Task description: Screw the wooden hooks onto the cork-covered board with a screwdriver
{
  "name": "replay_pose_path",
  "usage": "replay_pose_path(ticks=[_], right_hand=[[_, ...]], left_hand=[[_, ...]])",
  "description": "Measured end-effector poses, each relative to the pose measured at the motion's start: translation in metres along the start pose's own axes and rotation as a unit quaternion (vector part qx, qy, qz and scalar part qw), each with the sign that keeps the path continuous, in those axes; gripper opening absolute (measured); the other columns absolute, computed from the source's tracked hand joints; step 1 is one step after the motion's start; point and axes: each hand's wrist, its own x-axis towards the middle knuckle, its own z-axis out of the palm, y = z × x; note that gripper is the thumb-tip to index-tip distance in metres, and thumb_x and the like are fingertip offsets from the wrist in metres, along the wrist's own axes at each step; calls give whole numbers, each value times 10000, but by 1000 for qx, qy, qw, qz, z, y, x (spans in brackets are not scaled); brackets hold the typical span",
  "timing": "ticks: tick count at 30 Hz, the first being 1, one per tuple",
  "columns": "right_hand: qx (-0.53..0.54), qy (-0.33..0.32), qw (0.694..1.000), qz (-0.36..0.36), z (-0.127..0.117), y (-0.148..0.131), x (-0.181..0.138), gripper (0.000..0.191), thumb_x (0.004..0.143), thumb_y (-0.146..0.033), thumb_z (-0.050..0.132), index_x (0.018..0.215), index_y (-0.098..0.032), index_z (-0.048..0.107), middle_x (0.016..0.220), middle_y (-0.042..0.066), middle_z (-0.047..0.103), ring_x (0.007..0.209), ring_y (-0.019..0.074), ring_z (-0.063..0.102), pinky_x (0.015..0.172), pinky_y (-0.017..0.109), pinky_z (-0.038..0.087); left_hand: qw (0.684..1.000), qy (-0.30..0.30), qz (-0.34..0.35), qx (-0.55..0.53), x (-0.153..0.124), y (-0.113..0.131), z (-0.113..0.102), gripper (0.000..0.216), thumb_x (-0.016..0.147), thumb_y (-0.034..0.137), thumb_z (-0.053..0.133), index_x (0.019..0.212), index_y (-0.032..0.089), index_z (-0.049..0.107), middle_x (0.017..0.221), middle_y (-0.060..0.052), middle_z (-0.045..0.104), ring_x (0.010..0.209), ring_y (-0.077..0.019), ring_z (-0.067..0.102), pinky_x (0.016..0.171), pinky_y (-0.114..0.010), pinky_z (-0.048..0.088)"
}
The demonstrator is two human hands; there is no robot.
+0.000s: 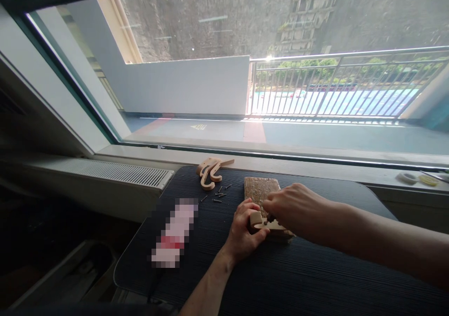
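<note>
My left hand is closed around a curved pale wooden hook, steadying it on a rough wooden board. My right hand is a closed fist over the hook's flat part. A small dark thing shows beneath its fingers, but its kind is hidden. Left of the board lie several thin metal screws or nails, too small to tell apart. Beyond them rests a group of similar wooden hooks.
All this lies on a dark table with rounded corners. A pinkish, pixelated item lies at its left. A radiator stands beyond the left edge. Along the far side runs a windowsill, with rolls of tape at the right.
</note>
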Motion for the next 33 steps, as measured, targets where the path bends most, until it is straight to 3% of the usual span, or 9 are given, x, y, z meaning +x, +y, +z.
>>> replay_pose_path(ticks=[6, 13, 19, 24, 29, 33], right_hand=[[-1, -22, 1000, -5, 7, 1, 4, 165, 809, -63, 534, 870, -137, 668, 865, 85, 716, 790, 207, 669, 528, 255, 337], [-5, -2, 1000, 9, 22, 18, 5, 166, 804, -125, 525, 750, -159, 678, 715, 74, 707, 690, 196, 662, 514, 253, 315], [-22, 15, 1000, 14, 25, 11, 8, 190, 817, -191, 537, 694, -146, 674, 632, 90, 683, 638, 215, 666, 480, 255, 310], [-34, 40, 999, 4, 26, -3, 15, 104, 782, -133, 585, 831, -119, 676, 779, 119, 708, 705, 244, 671, 502, 269, 359], [-47, 53, 997, -43, 30, -14, 14, 200, 800, -27, 509, 814, -140, 673, 824, 104, 710, 741, 226, 656, 556, 284, 392], [-39, 55, 996, -52, 35, -13, 18, 258, 804, -4, 476, 830, -169, 673, 813, 66, 710, 712, 187, 643, 562, 267, 388]], left_hand=[[1000, -1, 4, 2, 0, -3, 1, 411, 633, 149, 741, 1000, 224, 573, 1131, -46, 569, 1258, -258, 399, 1078, -450, 334], [1000, -2, -1, 1, 1, 0, 0, 329, 647, 157, 732, 933, 216, 581, 1109, -56, 575, 1254, -277, 399, 1069, -477, 332], [1000, 0, 8, 1, 0, -1, 2, 319, 651, 164, 730, 929, 213, 582, 1124, -60, 566, 1254, -278, 404, 1060, -477, 345], [1000, -5, 11, 4, 0, -2, 2, 438, 658, 158, 724, 1061, 222, 566, 1157, -70, 556, 1262, -278, 396, 1055, -480, 351], [1000, -6, 28, 12, 3, -1, 1, 322, 626, 119, 719, 906, 215, 591, 1057, -43, 599, 1182, -257, 475, 1087, -472, 314], [999, -4, 29, 16, 4, -2, 1, 382, 621, 120, 720, 968, 217, 594, 1057, -46, 598, 1179, -259, 478, 1089, -478, 314]])
